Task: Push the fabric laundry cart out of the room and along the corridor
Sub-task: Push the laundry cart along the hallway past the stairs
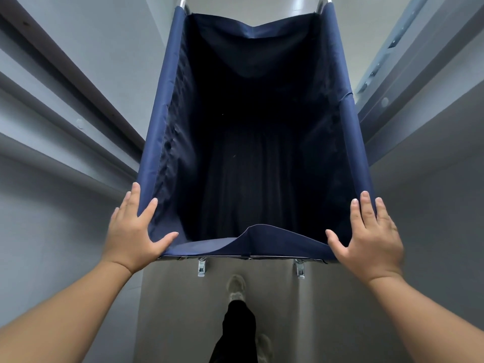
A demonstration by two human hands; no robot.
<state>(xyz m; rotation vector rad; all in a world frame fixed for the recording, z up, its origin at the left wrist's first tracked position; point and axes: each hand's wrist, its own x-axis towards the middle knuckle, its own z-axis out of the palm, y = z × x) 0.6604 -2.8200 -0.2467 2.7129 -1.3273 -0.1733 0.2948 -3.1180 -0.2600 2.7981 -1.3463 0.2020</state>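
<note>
Fingers are spread flat on both near corners of the navy fabric laundry cart (pixel 167 106): left hand (pixel 132 231) and right hand (pixel 372 237) are laid open, nothing gripped. The cart is seen between grey corridor walls (pixel 52 205), ahead of a walking leg (pixel 237 323).

The cart's (pixel 167 100) deep inside is too dark to read. Its far frame tips run off the top edge. The trailing shoe (pixel 264 347) is blurred.
</note>
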